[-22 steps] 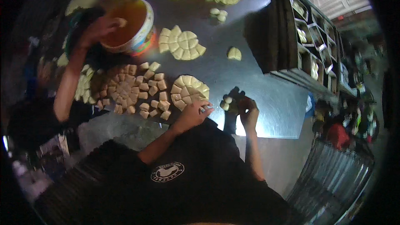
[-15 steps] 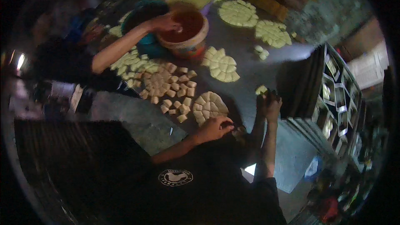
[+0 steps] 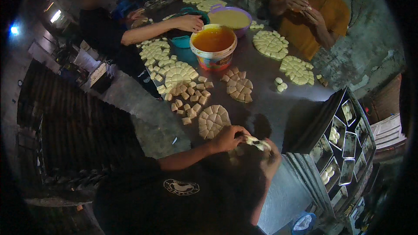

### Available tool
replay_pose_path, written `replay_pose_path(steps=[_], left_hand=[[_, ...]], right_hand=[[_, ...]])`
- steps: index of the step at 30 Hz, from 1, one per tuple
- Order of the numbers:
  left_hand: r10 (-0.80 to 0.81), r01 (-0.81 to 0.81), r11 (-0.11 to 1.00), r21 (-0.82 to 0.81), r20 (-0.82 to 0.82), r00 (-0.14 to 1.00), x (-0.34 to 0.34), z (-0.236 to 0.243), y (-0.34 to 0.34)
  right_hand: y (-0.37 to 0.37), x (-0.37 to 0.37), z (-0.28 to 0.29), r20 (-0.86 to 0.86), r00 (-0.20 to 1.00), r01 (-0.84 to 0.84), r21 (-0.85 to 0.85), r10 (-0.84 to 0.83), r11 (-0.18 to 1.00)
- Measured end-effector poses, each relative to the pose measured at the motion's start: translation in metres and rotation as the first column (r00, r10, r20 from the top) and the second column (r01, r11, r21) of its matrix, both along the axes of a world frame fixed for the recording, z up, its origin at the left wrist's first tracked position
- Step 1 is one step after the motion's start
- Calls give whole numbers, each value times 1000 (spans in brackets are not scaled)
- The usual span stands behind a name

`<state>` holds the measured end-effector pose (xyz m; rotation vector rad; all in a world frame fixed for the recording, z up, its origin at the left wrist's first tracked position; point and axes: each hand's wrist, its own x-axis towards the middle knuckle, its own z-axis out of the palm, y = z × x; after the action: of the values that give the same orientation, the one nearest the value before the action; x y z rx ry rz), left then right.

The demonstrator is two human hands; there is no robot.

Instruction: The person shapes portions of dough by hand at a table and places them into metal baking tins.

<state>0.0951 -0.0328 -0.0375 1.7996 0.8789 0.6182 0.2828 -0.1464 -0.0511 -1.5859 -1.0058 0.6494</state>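
Observation:
Close to my body, a pale piece of dough (image 3: 257, 142) with a dark patch on it is stretched between my hands. My left hand (image 3: 230, 138) pinches its left side with bent fingers. At the other side, my right hand (image 3: 271, 159) grips the dough, its fingers partly in shadow. Just beyond my left hand lies a dough round (image 3: 213, 121) cut into wedges. Several loose dough pieces (image 3: 190, 100) are scattered to its left, and another cut round (image 3: 238, 86) lies farther off.
A bucket of orange filling (image 3: 214, 41) stands mid-table, beside a purple basin (image 3: 244, 26) and a teal basin (image 3: 182, 41). A co-worker's hand (image 3: 190, 23) is over the teal basin. Another person (image 3: 300, 13) stands across. Metal moulds (image 3: 349, 144), some holding dough, are at right.
My right hand has come back toward my body from farther out on the table, bringing a small dough piece. Both hands now hold dough together. The view has shifted, and the co-worker's hand has left the bucket.

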Motion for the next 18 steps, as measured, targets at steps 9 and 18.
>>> replay_pose_path(steps=[9, 18], left_hand=[[-294, 218, 906, 362, 171, 940, 67, -36, -24], [152, -78, 984, -157, 543, 826, 6, 47, 4]], right_hand=[[-62, -4, 34, 199, 950, 213, 145, -240, 966], [33, -72, 64, -234, 972, 96, 273, -31, 957]])
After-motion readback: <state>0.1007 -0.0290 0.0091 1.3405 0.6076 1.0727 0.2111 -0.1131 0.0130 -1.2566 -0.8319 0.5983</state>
